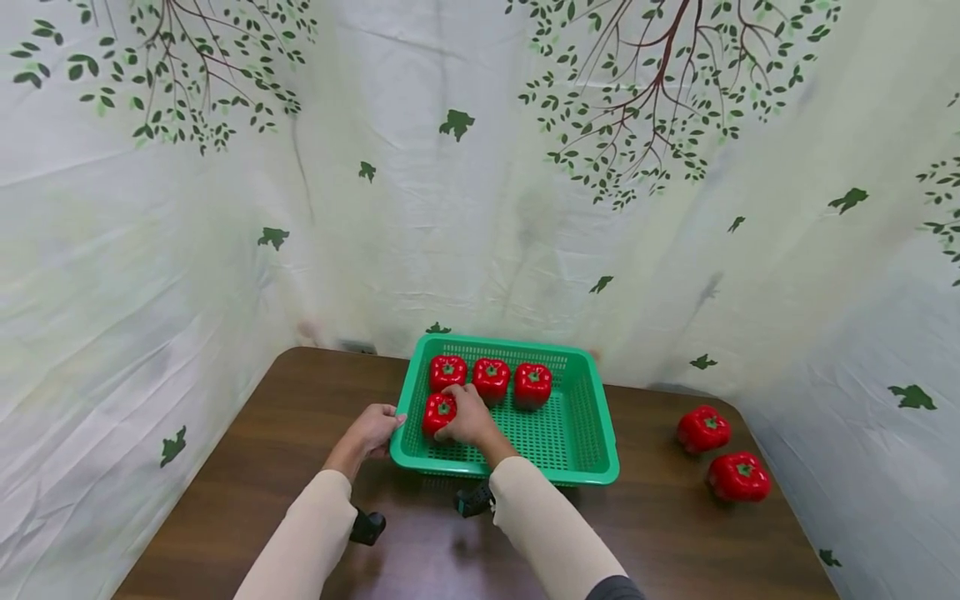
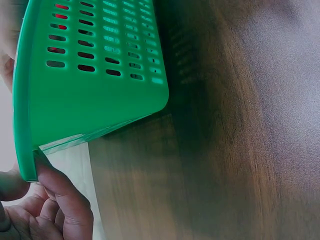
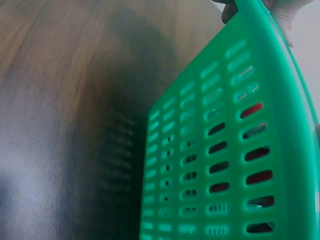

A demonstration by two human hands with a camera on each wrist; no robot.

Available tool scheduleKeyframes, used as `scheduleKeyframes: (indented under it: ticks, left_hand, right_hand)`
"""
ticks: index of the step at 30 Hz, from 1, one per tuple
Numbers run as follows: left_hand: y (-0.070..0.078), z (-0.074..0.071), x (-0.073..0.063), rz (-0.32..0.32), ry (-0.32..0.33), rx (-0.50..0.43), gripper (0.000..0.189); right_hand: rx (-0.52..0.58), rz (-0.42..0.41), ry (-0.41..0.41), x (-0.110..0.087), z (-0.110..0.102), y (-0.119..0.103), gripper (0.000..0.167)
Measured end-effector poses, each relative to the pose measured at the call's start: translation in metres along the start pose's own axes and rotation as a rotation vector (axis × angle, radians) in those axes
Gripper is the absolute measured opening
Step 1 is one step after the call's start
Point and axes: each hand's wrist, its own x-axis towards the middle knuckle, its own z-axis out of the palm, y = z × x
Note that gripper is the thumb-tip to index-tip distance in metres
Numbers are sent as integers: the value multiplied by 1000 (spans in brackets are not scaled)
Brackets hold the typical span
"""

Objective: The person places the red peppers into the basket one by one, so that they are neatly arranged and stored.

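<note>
In the head view a green plastic basket (image 1: 600, 400) with slotted walls stands on the table. My left hand (image 1: 377, 427) pinches its rim at the left side; the left wrist view shows thumb and fingers (image 2: 70, 200) on either side of that rim. Inside the basket, my right hand (image 1: 471, 418) grips a red bell pepper (image 1: 437, 412) at the front left, its fingers over the top and side. Behind it sit three more red bell peppers in a row: left (image 1: 447, 372), middle (image 1: 491, 380) and right (image 1: 532, 385). In the right wrist view the basket wall hides most of the right hand.
Two more red bell peppers, one farther back (image 1: 703, 429) and one nearer (image 1: 739, 477), lie on the brown table (image 1: 660, 533) to the right of the basket. A pale cloth (image 1: 480, 233) printed with leaves hangs behind the table and along both sides.
</note>
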Motion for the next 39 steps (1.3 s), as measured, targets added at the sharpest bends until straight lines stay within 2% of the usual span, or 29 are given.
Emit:
scheduleKeyframes:
  ticks: [9,18,27,34,39]
  left_hand:
    - [-1,0,-1,-14,7,17,33]
    - [1,3,-2,-4,-4,26,33]
    - [1,0,-2,1,-9,40,35]
    - [2,-1,-1,5,-11,66,35]
    - [2,-1,2,-4,-20,64,36]
  right_hand:
    - [-27,7,6,-2,7,-3,73]
    - [-31,0,7,-9,1,-1,76]
    - [-16,-29,-11,-18,-15,10,75]
    - [45,-55,-35,-28,-33,20,75]
    - [98,-81,-22,-38,-50,26,76]
